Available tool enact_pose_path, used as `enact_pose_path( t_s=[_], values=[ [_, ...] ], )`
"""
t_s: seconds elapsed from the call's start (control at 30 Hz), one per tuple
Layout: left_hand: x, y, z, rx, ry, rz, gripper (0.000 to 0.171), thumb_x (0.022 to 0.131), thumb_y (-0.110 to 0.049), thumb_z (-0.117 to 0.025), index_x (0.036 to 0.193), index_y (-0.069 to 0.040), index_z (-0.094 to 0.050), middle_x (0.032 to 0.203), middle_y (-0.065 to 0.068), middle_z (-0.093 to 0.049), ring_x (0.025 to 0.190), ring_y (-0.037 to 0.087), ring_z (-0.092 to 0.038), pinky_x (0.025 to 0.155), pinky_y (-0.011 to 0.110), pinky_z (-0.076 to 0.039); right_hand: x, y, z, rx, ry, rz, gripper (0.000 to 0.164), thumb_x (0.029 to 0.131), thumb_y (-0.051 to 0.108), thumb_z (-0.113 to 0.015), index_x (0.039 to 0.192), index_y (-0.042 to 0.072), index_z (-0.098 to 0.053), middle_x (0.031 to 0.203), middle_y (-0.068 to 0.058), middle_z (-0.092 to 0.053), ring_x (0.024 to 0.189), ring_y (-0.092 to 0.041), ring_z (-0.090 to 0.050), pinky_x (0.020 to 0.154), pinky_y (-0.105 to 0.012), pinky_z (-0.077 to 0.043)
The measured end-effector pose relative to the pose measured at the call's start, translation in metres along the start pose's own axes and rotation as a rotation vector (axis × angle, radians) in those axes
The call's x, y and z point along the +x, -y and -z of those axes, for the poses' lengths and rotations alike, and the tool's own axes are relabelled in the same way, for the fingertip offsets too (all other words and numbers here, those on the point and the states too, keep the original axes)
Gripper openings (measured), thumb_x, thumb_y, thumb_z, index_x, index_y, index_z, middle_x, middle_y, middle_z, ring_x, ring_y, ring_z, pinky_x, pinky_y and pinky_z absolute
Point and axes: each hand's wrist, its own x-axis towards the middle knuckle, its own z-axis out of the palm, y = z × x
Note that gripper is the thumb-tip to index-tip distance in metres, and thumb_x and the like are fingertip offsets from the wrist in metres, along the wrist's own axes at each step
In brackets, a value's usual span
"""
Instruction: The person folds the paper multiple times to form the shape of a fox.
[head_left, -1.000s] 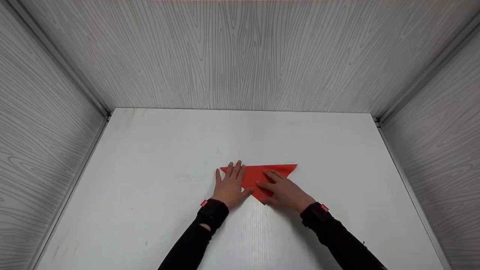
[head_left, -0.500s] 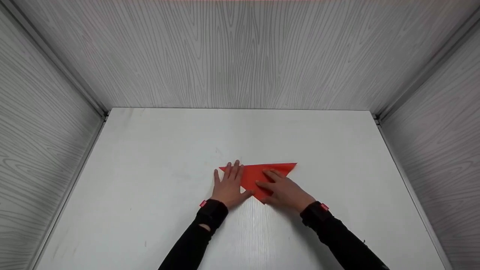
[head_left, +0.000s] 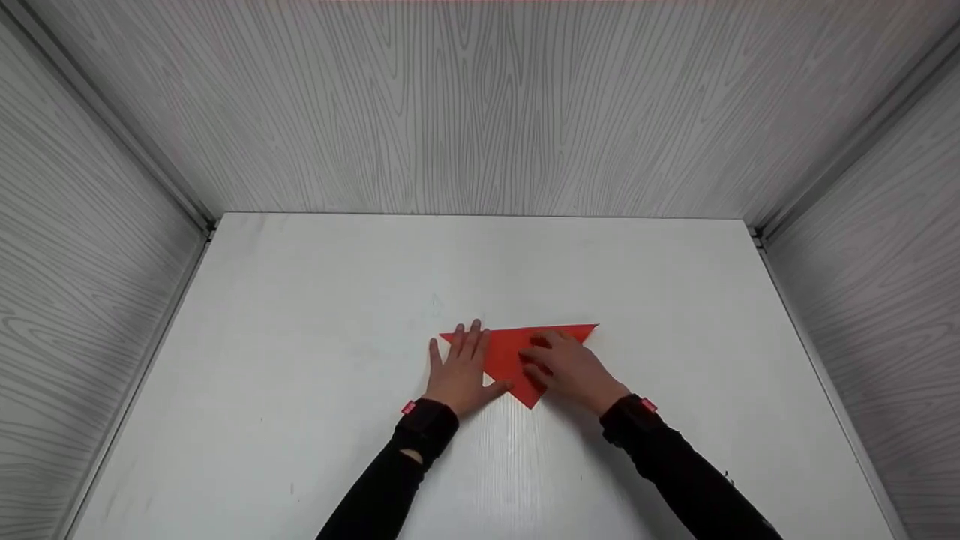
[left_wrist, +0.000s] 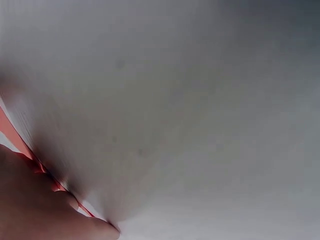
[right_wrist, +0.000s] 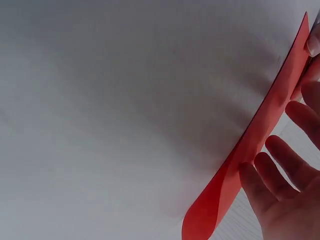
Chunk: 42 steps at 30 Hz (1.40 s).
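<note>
Folded red paper [head_left: 504, 354] flat-ish on table [head_left: 300, 300], both hands at it.
Paper = rough triangle, long edge on far side, pt. toward person; R wrist cam shows one end w/ rounded, loose fold. L hand [head_left: 459, 379] on paper's L end: grip spread wide, fingers straight, pressing, nothing pinched; thumb at paper's near-L edge. R hand [head_left: 574, 371] over paper's R part: grip loose, fingers apart & slightly bent, nothing pinched; exact fingertip contact can't tell. Wall [head_left: 480, 112] beyond paper, wood-grain pattern.
</note>
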Motion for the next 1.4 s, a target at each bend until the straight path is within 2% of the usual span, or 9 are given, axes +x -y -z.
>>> enact_pose_path(
  t_s=[0.13,0.23,0.33,0.47,0.63,0.83,1.07,1.2,1.4],
  values=[
    [-0.002,0.000,0.000,0.003,-0.008,0.002,0.099,0.091,-0.063,-0.067,0.164,-0.009,-0.028,0.171,0.012,-0.022,0.157,0.037,-0.017,0.119,0.072,-0.010,0.015,0.003,-0.001,0.015,-0.095,-0.057,0.024,0.098,0.023,-0.073,0.118,0.010,-0.074,0.112,-0.009,-0.067,0.104,-0.025,-0.062,0.089,-0.037,-0.058],
    [-0.001,0.001,-0.002,0.009,-0.020,-0.005,0.098,0.091,-0.062,-0.068,0.164,-0.009,-0.028,0.171,0.012,-0.023,0.157,0.037,-0.018,0.119,0.072,-0.011,0.027,0.005,-0.001,0.033,-0.089,-0.145,0.023,0.100,0.024,-0.072,0.115,0.008,-0.073,0.102,-0.008,-0.067,0.095,-0.023,-0.063,0.084,-0.035,-0.057],
    [0.001,0.001,-0.004,0.015,-0.027,-0.011,0.098,0.091,-0.062,-0.067,0.164,-0.010,-0.028,0.171,0.011,-0.022,0.157,0.036,-0.018,0.119,0.071,-0.011,0.039,0.006,0.000,0.071,-0.047,-0.250,0.023,0.100,0.025,-0.071,0.114,0.006,-0.072,0.098,-0.008,-0.068,0.090,-0.022,-0.063,0.083,-0.035,-0.057],
    [0.004,0.000,-0.005,0.010,-0.035,-0.012,0.098,0.091,-0.062,-0.068,0.164,-0.010,-0.028,0.171,0.011,-0.022,0.157,0.036,-0.018,0.119,0.071,-0.012,0.054,0.006,0.003,0.091,-0.020,-0.325,0.020,0.101,0.023,-0.069,0.109,0.004,-0.072,0.092,-0.009,-0.067,0.085,-0.022,-0.063,0.080,-0.037,-0.057],
    [0.004,0.000,-0.004,0.006,-0.061,-0.020,0.097,0.090,-0.059,-0.071,0.163,-0.009,-0.031,0.169,0.013,-0.026,0.156,0.037,-0.021,0.118,0.072,-0.014,0.069,0.007,0.006,0.075,-0.016,-0.366,0.019,0.101,0.021,-0.069,0.105,0.003,-0.072,0.088,-0.009,-0.067,0.083,-0.023,-0.063,0.080,-0.038,-0.056],
    [0.003,0.003,-0.006,0.021,-0.062,-0.010,0.095,0.092,-0.060,-0.068,0.164,-0.011,-0.030,0.170,0.011,-0.025,0.156,0.035,-0.020,0.119,0.071,-0.013,0.080,0.009,0.006,0.154,0.029,-0.427,0.021,0.098,0.025,-0.072,0.105,0.005,-0.073,0.087,-0.007,-0.066,0.084,-0.022,-0.062,0.081,-0.037,-0.056],
    [0.002,0.002,-0.007,-0.003,-0.064,-0.024,0.095,0.091,-0.059,-0.069,0.163,-0.010,-0.031,0.170,0.012,-0.025,0.156,0.036,-0.019,0.119,0.071,-0.012,0.084,0.007,0.008,0.187,0.030,-0.469,0.020,0.097,0.023,-0.074,0.101,0.003,-0.074,0.087,-0.009,-0.070,0.083,-0.024,-0.064,0.080,-0.040,-0.057],
    [0.002,0.001,-0.008,-0.002,-0.058,-0.019,0.096,0.091,-0.059,-0.070,0.163,-0.010,-0.031,0.170,0.012,-0.025,0.156,0.036,-0.019,0.119,0.071,-0.012,0.085,0.005,0.009,0.223,0.058,-0.493,0.021,0.097,0.022,-0.075,0.103,0.003,-0.075,0.090,-0.010,-0.072,0.084,-0.024,-0.066,0.081,-0.041,-0.058],
    [0.002,0.001,-0.007,-0.013,-0.039,0.003,0.099,0.089,-0.059,-0.073,0.164,-0.010,-0.030,0.170,0.011,-0.024,0.156,0.036,-0.019,0.119,0.071,-0.011,0.084,-0.005,0.016,0.226,0.065,-0.477,0.018,0.093,0.019,-0.077,0.095,0.001,-0.077,0.086,-0.010,-0.073,0.082,-0.025,-0.066,0.081,-0.043,-0.057]
  ],
)
